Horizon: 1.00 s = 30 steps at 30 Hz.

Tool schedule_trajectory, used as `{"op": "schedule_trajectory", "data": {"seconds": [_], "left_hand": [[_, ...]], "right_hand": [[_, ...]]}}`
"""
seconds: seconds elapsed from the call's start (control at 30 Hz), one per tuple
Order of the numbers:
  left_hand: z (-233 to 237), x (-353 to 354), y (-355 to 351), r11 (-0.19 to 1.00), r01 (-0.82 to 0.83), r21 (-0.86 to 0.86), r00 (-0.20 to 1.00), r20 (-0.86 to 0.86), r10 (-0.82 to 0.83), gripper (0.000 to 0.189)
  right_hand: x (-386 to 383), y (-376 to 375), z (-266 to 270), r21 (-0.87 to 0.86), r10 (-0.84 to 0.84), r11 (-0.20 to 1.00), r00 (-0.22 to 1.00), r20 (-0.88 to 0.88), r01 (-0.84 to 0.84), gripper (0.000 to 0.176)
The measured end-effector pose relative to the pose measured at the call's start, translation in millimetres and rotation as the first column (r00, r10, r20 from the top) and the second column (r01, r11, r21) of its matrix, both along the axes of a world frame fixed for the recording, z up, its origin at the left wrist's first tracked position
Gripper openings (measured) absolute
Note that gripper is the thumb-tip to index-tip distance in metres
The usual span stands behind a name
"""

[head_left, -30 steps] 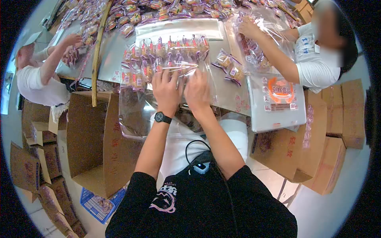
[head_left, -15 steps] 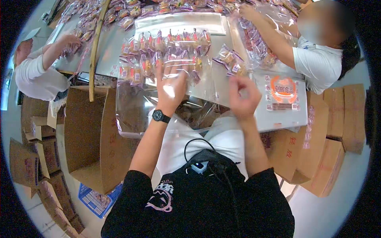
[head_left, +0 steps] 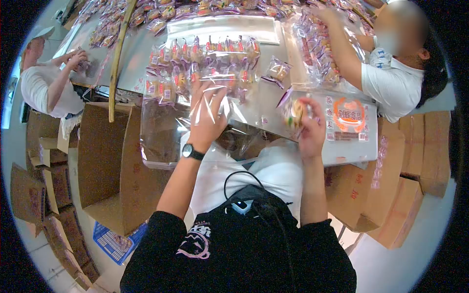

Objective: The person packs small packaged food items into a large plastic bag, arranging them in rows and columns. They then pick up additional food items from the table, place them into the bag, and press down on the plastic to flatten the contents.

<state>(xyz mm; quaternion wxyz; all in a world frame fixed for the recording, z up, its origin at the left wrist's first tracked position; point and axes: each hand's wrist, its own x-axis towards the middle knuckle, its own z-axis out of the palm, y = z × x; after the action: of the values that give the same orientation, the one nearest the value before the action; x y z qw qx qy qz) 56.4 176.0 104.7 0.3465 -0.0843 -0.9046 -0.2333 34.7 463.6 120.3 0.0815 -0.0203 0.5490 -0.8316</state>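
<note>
My left hand (head_left: 209, 117) lies with its fingers stretched out at the near row of small wrapped snacks (head_left: 178, 80). Glare from clear film crosses the back of this hand, so it seems to be inside the large clear plastic bag (head_left: 161, 146). Two rows of the snacks in purple-edged wrappers lie within that bag. To the right of the bag, my right hand (head_left: 314, 132) grips one wrapped snack (head_left: 294, 115) between thumb and fingers, raised over the table edge. Another loose wrapped snack (head_left: 277, 71) rests on the table beyond it.
Printed clear bags (head_left: 342, 149) lie flat at the right. A wooden stick (head_left: 115, 78) runs along the left of the table. Many wrapped snacks (head_left: 205, 7) are heaped at the back. Open cardboard boxes (head_left: 105, 161) flank me. Co-workers stand left and right.
My right hand has picked up one of the two loose wrapped snacks on the right and turned with it. My left hand stays almost in place. The left co-worker's hands have drawn nearer their body.
</note>
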Motion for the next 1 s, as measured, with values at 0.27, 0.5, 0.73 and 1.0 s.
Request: {"op": "schedule_trajectory", "data": {"seconds": [0.27,0.5,0.73,1.0], "left_hand": [[-7,91,26,0.217,0.145,0.965,0.806,0.012,-0.592,0.056],[-3,124,17,0.074,-0.154,0.985,0.93,0.17,-0.327,0.043],[-15,128,3,0.198,-0.194,0.961,0.976,0.209,-0.058,0.039],[-13,108,-14,-0.028,-0.305,0.952,0.943,0.297,-0.153,0.032]], "right_hand": [[49,-52,2,-0.082,0.376,0.92,0.922,-0.091,-0.384,0.047],[66,-104,-10,0.418,0.256,0.892,0.955,-0.151,-0.173,0.047],[94,-146,-25,0.524,0.374,0.818,0.911,-0.172,-0.237,0.089],[62,-163,-7,0.776,0.464,0.63,0.815,-0.347,-0.028,0.094]]}}
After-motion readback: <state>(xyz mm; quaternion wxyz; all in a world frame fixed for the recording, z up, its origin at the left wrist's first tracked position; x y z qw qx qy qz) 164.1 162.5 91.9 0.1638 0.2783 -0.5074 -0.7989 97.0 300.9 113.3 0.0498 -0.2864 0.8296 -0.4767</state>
